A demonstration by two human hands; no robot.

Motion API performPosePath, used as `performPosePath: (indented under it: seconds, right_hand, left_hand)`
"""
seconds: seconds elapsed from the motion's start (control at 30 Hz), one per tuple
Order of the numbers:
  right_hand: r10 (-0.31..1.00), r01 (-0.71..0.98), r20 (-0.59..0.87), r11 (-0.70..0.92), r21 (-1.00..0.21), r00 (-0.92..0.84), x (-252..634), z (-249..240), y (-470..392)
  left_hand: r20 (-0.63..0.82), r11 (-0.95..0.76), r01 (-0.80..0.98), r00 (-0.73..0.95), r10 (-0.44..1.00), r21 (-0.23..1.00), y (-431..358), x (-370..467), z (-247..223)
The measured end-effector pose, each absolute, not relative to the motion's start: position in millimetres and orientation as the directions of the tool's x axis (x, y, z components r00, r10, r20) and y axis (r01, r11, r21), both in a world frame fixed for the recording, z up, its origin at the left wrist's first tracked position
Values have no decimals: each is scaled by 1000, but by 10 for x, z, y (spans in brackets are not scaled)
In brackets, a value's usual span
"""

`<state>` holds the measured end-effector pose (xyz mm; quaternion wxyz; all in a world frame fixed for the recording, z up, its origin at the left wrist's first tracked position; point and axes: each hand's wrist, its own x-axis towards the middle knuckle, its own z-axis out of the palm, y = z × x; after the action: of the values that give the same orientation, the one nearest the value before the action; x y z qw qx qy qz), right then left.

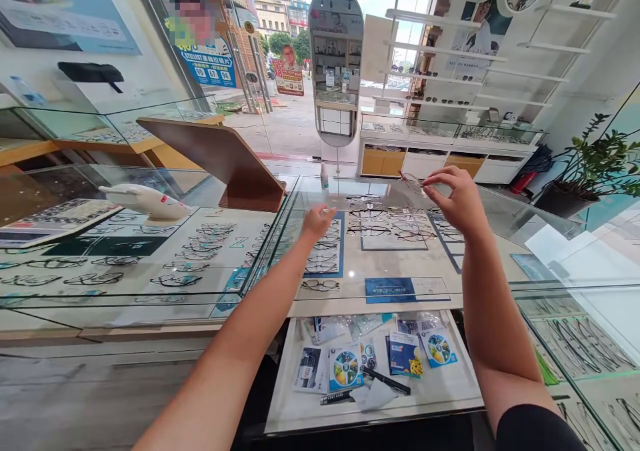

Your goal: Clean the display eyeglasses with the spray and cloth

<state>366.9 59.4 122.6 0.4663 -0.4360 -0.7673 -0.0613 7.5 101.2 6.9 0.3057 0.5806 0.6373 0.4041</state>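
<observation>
My right hand (457, 201) is raised over the right side of the glass counter, thumb and fingers pinched on a pair of eyeglasses (413, 183) with thin reddish rims. Over the middle of the counter my left hand (318, 223) is closed; a small pale bit shows at its fingers, too small to name. Just beyond that hand stands a small spray bottle (325, 176). Between and below the hands, several eyeglasses (369, 231) lie in rows on or under the glass. I cannot tell which of them rest on top.
An open drawer (280, 404) below the counter holds leaflets (346, 367), a black pen (386, 379) and a white cloth (377, 395). A brown board (215, 157) and a white hand-shaped stand (145, 203) are at left. Beyond stands an oval mirror (336, 64); a potted plant (565, 194) is at right.
</observation>
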Motion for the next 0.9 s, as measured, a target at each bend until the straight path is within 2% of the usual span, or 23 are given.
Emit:
performPosePath:
  seconds: [0.1,0.2,0.4,0.67,0.9]
  right_hand:
    - [716,836,661,491,-245,-227,3792,1126,1135]
    - [887,956,410,276,-99,-213,3844,1016,1634]
    - [966,984,186,181,-3,-177,3758,691,2176]
    - [987,987,41,152,53,-154,3632,481,2412]
    - [992,993,32,121,9,-121,3577,531,2328]
  left_hand:
    - [171,-100,476,-107,980,874,1102,24,-82]
    - [204,-141,451,-94,974,881,1164,-31,-170]
    - [258,-206,424,-68,964,882,1208,-75,-207]
    - [268,-221,423,-53,962,879,1190,-74,-203]
    - [243,-197,413,-60,968,889,1179,-42,-192]
